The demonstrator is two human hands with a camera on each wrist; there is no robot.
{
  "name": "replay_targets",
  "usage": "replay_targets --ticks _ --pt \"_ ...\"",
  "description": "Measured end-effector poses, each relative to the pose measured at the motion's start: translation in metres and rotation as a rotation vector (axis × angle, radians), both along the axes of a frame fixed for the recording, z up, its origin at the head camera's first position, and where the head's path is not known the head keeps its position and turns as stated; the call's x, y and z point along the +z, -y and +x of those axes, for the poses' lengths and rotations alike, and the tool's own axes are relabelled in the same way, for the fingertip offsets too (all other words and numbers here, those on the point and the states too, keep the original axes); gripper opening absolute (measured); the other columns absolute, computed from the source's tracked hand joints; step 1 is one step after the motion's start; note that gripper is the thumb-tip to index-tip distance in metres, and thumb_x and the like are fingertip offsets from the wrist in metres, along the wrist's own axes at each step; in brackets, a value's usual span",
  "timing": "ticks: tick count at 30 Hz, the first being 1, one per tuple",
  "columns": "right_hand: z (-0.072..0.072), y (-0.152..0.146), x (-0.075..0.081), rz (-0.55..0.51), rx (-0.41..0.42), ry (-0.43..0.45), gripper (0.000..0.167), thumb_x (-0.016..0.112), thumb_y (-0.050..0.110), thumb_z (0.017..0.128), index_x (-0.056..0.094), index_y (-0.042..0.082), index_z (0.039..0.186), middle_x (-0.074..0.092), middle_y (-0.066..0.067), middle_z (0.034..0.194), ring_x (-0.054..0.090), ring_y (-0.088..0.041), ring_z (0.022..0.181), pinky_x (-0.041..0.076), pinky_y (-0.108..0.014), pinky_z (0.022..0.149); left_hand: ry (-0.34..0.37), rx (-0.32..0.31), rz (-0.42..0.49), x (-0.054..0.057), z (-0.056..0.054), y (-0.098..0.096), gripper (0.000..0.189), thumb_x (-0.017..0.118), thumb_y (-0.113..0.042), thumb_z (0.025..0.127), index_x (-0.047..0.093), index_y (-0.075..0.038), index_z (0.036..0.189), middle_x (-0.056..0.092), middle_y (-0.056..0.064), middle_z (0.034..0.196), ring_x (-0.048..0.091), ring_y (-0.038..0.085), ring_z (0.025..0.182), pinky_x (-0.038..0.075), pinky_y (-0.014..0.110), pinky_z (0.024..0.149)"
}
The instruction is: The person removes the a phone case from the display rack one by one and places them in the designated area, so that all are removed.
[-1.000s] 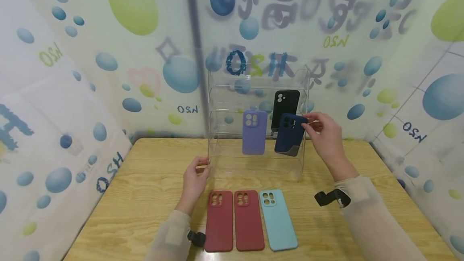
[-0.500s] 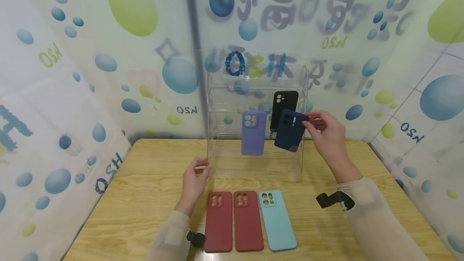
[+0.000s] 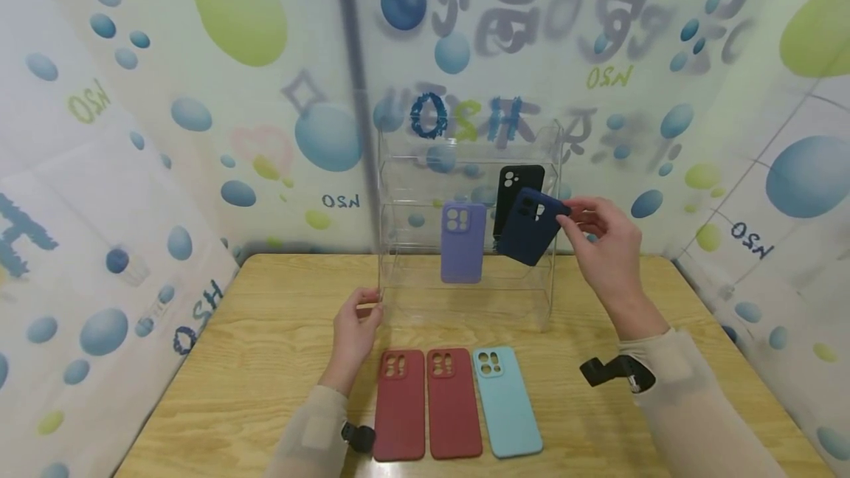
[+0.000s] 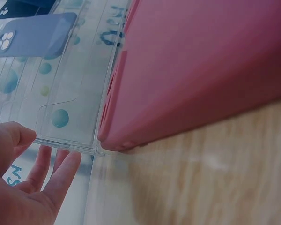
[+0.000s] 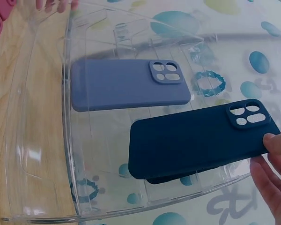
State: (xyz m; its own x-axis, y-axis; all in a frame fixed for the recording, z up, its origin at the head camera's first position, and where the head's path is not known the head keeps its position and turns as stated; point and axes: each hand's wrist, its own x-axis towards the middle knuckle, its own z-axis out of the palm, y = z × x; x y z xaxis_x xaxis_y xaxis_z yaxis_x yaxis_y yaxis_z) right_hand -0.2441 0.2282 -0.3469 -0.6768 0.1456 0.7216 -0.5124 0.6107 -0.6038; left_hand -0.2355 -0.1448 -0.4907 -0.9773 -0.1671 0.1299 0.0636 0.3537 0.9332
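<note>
My right hand (image 3: pixel 607 246) pinches a navy phone case (image 3: pixel 536 231) by its upper right corner, between thumb and fingers. The case tilts in front of a clear tiered display rack (image 3: pixel 412 287). Behind it, partly covered, a black phone case (image 3: pixel 510 198) leans on a higher tier. A purple phone case (image 3: pixel 462 253) stands upright on the rack, left of the navy one. At the rack's lower left, my left hand (image 3: pixel 355 330) grips the side panel; in the left wrist view the thumb and fingers lie on either side of its edge.
Two dark red phone cases (image 3: pixel 399 419) and a light blue phone case (image 3: pixel 510 411) lie in a row on the wooden table (image 3: pixel 265 360), in front of the rack. A printed curtain (image 3: pixel 265 116) with blue and green dots hangs close behind.
The navy case has risen out of its tier pocket and tilted more, its lower end now clear of the shelf lip. My left hand keeps its place on the rack.
</note>
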Motion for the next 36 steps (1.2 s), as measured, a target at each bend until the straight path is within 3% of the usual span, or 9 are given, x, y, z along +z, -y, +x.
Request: replay_targets --ticks 10,21,30,36 --pt "0.010 0.001 -0.001 -0.042 0.043 0.056 0.024 0.078 0.005 0.091 0.074 0.004 0.114 0.070 -0.011 0.097 0.065 0.009 0.083 0.052 -0.004 0.080 0.004 0.000 0.004 -0.001 0.000 -0.001 0.020 0.064 -0.005 0.100 0.067 -0.006 0.119 0.067 0.018 0.125 0.068 0.039 0.108 0.063 0.040 0.082" --pt "0.024 -0.009 -0.003 0.047 0.047 0.274 0.021 0.076 0.014 0.095 0.073 0.009 0.115 0.069 -0.010 0.101 0.064 0.013 0.084 0.052 -0.005 0.076 0.008 0.001 0.000 0.000 -0.001 0.000 0.022 0.064 -0.006 0.100 0.067 -0.005 0.121 0.067 0.017 0.125 0.068 0.038 0.109 0.063 0.041 0.083" --pt "0.029 -0.022 -0.009 0.159 0.097 0.393 0.022 0.075 0.016 0.095 0.073 0.011 0.116 0.071 -0.011 0.099 0.069 -0.002 0.079 0.054 -0.013 0.068 0.016 0.000 0.002 -0.003 -0.001 0.000 0.021 0.064 -0.006 0.100 0.067 -0.007 0.121 0.067 0.017 0.126 0.068 0.038 0.110 0.063 0.040 0.083" --pt "0.034 -0.030 -0.016 0.180 0.111 0.460 0.023 0.074 0.015 0.096 0.071 0.009 0.118 0.069 -0.013 0.103 0.075 -0.027 0.089 0.056 -0.017 0.069 0.010 0.008 -0.011 -0.001 -0.001 -0.001 0.021 0.064 -0.007 0.100 0.067 -0.007 0.120 0.067 0.016 0.125 0.067 0.037 0.110 0.063 0.041 0.085"
